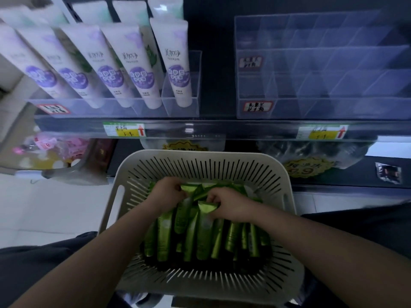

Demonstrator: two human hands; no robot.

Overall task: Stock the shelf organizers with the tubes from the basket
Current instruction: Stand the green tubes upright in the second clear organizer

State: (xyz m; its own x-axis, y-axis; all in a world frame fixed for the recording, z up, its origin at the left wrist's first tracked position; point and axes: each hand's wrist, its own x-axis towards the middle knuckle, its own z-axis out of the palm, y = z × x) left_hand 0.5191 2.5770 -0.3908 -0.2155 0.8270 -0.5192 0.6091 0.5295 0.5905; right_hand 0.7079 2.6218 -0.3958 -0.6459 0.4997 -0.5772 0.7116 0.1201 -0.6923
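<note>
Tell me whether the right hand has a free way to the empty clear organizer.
Probably yes: the right hand pinches green tubes in the basket, and only open space and the shelf edge lie between it and the clear organizer above.

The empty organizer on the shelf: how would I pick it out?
Find the shelf above the white basket. On its right stands a clear tiered organizer. Unlike the left organizer, packed with purple-labelled tubes, its compartments hold nothing.

A shop. The shelf rail (200, 130) carries printed price tags (124, 130) with red arrows. Above the rail, clear organizers (322, 107) with handwritten labels (258, 106) hold identical white tubes (178, 63). Below it lie bagged goods (311, 152) with price stickers.
</note>
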